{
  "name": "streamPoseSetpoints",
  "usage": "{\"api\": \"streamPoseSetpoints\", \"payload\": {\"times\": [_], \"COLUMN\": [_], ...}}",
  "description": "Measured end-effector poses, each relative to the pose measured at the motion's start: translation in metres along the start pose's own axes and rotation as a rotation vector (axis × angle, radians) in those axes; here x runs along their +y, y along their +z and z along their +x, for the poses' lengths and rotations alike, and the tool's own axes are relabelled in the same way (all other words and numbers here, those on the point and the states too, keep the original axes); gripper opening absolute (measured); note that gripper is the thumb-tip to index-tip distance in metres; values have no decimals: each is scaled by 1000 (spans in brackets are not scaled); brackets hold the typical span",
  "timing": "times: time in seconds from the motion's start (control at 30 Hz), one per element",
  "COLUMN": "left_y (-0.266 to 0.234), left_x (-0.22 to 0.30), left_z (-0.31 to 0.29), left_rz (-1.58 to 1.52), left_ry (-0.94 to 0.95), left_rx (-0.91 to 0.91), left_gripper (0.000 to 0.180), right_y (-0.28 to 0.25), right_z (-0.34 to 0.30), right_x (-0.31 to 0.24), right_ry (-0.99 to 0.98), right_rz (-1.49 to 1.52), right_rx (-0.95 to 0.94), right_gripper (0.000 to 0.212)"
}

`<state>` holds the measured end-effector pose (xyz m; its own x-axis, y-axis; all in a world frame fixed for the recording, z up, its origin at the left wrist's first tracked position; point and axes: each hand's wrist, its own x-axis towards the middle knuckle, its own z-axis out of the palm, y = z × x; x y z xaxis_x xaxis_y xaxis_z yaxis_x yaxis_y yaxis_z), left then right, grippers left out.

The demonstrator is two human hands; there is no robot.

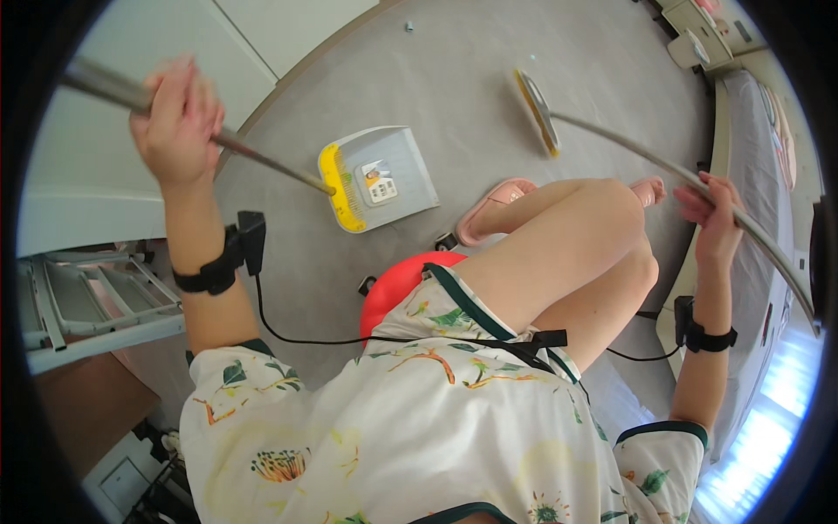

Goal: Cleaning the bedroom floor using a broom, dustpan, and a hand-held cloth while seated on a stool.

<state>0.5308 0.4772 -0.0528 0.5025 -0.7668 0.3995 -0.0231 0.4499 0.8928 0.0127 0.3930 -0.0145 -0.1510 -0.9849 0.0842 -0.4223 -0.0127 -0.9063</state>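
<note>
I have the left hand gripping the pole of the long-handled dustpan, which rests on the grey floor. I see the right hand's fingers curled around the broom, its head right of the dustpan.

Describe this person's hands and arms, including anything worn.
The left hand and right hand are bare. Each forearm wears a black strap, black box and thin black cable. The short white sleeves have a leafy print and dark green trim.

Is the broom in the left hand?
No: the right hand holds the broom pole, while the left hand grips the dustpan handle.
</note>
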Motion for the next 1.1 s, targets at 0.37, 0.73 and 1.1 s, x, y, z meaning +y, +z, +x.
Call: {"api": "streamPoseSetpoints", "payload": {"times": [0.37, 0.73, 1.1], "left_y": [158, 178, 204], "left_x": [-49, -46, -59], "left_z": [18, 10, 11], "left_rz": [2, 60, 37], "left_ry": [-9, -18, -22], "left_rx": [-131, -70, -57], "left_gripper": [33, 35, 36], "right_y": [-35, -136, -66], "right_z": [-11, -6, -24], "right_x": [75, 90, 128], "right_ry": [451, 226, 416], "right_rz": [415, 299, 506], "right_rx": [80, 204, 163], "right_gripper": [32, 36, 31]}}
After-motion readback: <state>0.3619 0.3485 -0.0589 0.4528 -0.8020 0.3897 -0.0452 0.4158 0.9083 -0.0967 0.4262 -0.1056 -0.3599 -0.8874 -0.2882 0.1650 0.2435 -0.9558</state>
